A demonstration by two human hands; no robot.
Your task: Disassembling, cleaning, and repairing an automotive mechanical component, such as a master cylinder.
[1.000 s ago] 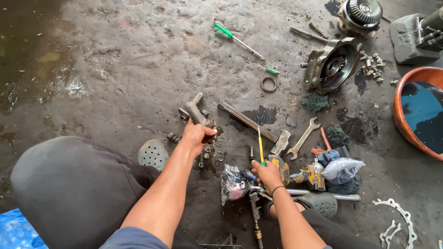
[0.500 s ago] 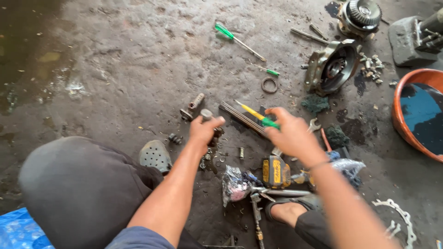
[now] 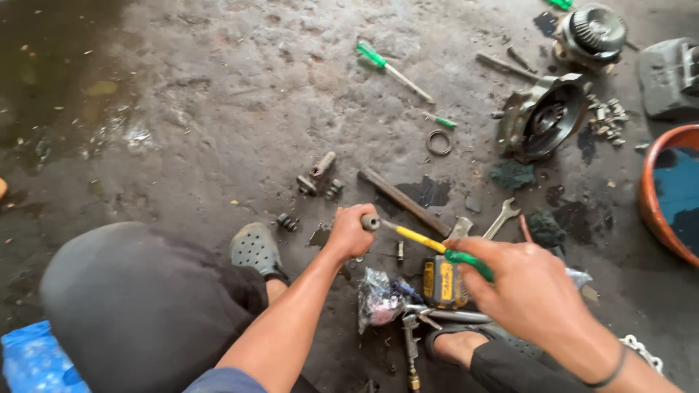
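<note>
My left hand (image 3: 349, 231) grips a small grey metal cylinder (image 3: 370, 222) just above the oily concrete floor. My right hand (image 3: 526, 291) holds a screwdriver (image 3: 428, 244) with a yellow and green handle. The screwdriver's tip points left and meets the end of the cylinder. A short metal shaft piece (image 3: 317, 172) lies on the floor just beyond my left hand.
A long flat bar (image 3: 403, 201), a spanner (image 3: 501, 218), a yellow tool (image 3: 440, 280) and an air gun (image 3: 409, 338) lie near my hands. Farther off lie a green-handled screwdriver (image 3: 393, 70), a metal ring (image 3: 438, 142), a round housing (image 3: 545, 116) and an orange basin (image 3: 659, 189).
My right hand picked the yellow and green screwdriver out of the tool pile and brought its tip to the cylinder. My left hand lifted the cylinder and moved right.
</note>
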